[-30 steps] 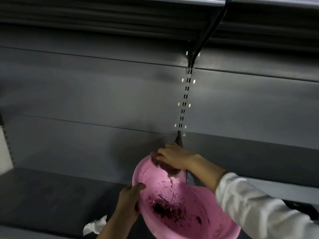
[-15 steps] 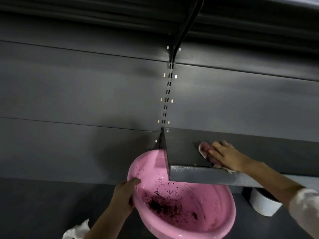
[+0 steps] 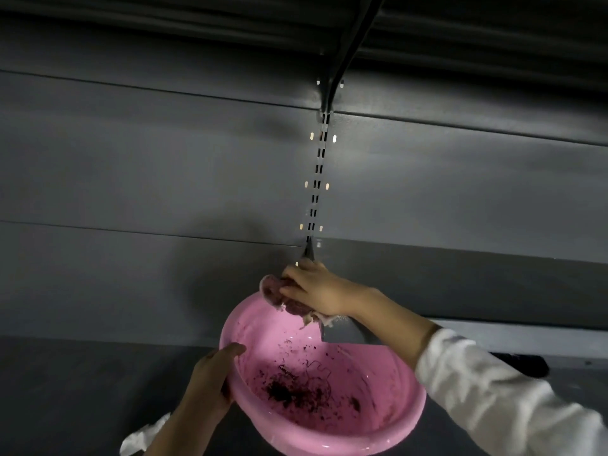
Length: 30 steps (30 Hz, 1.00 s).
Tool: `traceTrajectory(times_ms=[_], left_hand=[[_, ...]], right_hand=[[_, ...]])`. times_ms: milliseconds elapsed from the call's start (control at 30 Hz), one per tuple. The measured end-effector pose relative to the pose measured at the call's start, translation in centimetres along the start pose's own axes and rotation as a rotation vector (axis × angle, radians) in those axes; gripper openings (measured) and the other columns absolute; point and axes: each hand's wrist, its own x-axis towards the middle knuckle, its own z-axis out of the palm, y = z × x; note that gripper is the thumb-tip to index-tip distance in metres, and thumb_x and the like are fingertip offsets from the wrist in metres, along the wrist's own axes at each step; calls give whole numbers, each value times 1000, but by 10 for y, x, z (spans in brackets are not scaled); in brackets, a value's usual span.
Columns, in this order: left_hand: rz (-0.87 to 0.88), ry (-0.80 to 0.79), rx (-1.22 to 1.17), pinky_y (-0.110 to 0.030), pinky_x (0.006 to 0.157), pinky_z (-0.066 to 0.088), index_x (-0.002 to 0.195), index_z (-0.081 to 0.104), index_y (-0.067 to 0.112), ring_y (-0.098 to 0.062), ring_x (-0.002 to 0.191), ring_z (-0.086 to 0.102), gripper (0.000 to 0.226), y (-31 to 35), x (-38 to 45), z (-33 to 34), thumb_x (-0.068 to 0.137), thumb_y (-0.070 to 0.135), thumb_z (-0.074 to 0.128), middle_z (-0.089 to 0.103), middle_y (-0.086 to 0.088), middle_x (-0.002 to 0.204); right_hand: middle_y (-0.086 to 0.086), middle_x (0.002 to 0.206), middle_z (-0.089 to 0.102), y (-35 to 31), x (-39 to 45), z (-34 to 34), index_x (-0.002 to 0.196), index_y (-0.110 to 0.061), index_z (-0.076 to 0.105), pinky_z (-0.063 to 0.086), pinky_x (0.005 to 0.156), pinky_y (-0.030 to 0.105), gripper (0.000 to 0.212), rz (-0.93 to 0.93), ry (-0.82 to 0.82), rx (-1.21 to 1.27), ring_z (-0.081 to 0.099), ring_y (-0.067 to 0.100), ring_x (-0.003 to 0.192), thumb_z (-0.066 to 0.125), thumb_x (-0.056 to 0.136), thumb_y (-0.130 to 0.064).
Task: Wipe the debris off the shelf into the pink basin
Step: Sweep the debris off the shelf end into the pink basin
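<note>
The pink basin is being held tilted just below the left end of the grey shelf, its far rim lying under the shelf's corner. Dark debris, crumbs and thin curled strands, is lying gathered in the bottom of the basin. The left hand is reaching up from below and gripping the basin's near-left rim, the thumb curling over the lip into the basin and the other fingers hidden beneath the wall. The right hand, its arm in a white sleeve, is stretching in from the right across the shelf's end, fingers bent and closed down on a crumpled pinkish cloth. The cloth is bulging out past the fingertips and hanging over the basin's far rim, at the shelf's corner. Behind, a slotted upright is running up the grey back panel. A crumpled white tissue is lying beside the left forearm, at the bottom edge.
</note>
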Motion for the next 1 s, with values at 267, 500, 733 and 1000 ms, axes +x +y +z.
traceTrajectory(times_ms=[267,500,733,1000], left_hand=[[29,-53,-5,-53,92,46,109,55,-6,-45,102,57,26,-2,7,11,83,-1,56,58,-30,113],[-25,-139,-21,-56,96,42,118,51,-7,-46,108,53,36,-14,9,30,83,0,56,54,-31,121],[-24,-116,19,-51,85,48,109,54,-5,-43,101,56,26,-15,13,27,83,1,57,58,-28,110],[1,-86,0,-54,94,44,100,55,0,-43,101,57,16,-10,9,2,84,0,55,58,-28,110]], right_hand=[[6,106,54,80,-52,-47,117,-8,50,42,80,14,27,185,369,563,52,14,96,36,97,-20],[24,123,57,198,-134,-39,117,0,51,37,99,38,36,717,404,212,51,34,115,37,96,-27],[18,126,49,136,-86,-14,122,-5,42,26,106,38,38,509,141,-161,39,31,122,30,98,-32],[26,123,43,15,-5,-1,122,-3,42,28,103,39,39,127,62,-22,36,36,120,38,96,-31]])
